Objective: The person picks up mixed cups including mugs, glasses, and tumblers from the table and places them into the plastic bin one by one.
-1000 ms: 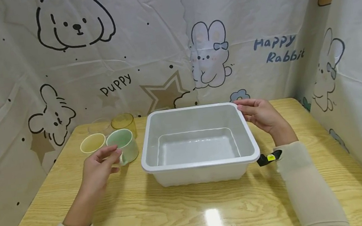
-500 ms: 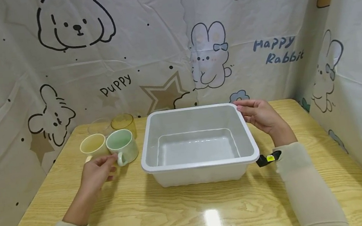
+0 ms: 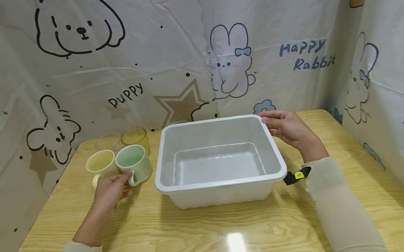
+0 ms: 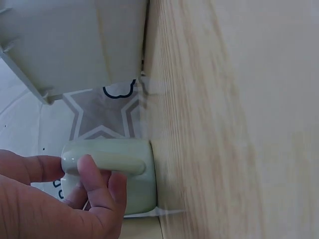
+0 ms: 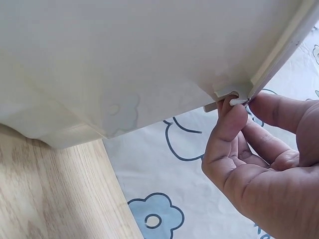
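Note:
My left hand pinches the handle of a pale green mug, which stands upright on the table left of a white plastic basin. The left wrist view shows thumb and fingers about the handle, with the green mug resting on the wood. At the basin's far right corner, my right hand grips the rim. Close up in the right wrist view, thumb and curled fingers hold the edge of the basin from outside. Nothing lies inside the basin.
A yellow mug stands just left of the green one, its handle near my left hand. Behind them are an amber glass and a clear glass. A printed cloth hangs behind and beside the wooden table.
My left hand has lowered slightly and its fingers have come onto the green mug's handle. The right hand keeps its hold on the basin rim. The head view has shifted a little.

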`<state>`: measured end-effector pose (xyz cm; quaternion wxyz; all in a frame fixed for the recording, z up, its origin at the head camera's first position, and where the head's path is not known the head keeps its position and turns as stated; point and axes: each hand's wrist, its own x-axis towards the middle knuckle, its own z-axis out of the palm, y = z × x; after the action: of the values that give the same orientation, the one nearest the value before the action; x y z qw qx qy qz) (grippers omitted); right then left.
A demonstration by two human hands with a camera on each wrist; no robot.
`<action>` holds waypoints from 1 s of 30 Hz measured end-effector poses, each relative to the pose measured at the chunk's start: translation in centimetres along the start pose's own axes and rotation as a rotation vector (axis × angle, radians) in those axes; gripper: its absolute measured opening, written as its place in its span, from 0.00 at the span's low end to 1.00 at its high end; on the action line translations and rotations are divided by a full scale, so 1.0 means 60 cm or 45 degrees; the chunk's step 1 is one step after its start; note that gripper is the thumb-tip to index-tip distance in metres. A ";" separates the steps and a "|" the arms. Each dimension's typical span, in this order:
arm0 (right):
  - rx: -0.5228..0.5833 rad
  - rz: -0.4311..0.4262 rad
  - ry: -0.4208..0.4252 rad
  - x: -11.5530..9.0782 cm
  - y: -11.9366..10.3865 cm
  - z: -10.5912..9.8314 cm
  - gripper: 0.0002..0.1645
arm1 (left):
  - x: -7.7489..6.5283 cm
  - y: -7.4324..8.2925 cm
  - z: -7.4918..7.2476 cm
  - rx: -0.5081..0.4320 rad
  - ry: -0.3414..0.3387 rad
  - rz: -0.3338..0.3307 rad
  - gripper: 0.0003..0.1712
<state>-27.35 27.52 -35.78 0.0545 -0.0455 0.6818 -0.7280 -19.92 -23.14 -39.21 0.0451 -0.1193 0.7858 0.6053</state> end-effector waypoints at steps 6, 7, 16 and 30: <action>0.033 -0.010 -0.007 0.001 -0.001 0.002 0.12 | -0.002 0.003 -0.001 -0.072 -0.022 0.004 0.27; 0.037 -0.010 -0.004 0.001 -0.001 0.002 0.11 | -0.002 0.003 -0.001 -0.074 -0.024 0.010 0.26; 0.058 -0.010 -0.005 0.001 0.001 0.002 0.10 | -0.001 0.001 -0.002 -0.038 -0.093 0.001 0.26; 0.031 -0.003 -0.004 0.003 0.004 0.000 0.14 | 0.007 -0.001 0.004 -0.304 -0.205 -0.051 0.20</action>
<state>-27.55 27.45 -36.02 0.0553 -0.0469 0.6729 -0.7362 -20.32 -22.95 -39.42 0.1056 -0.0906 0.6993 0.7011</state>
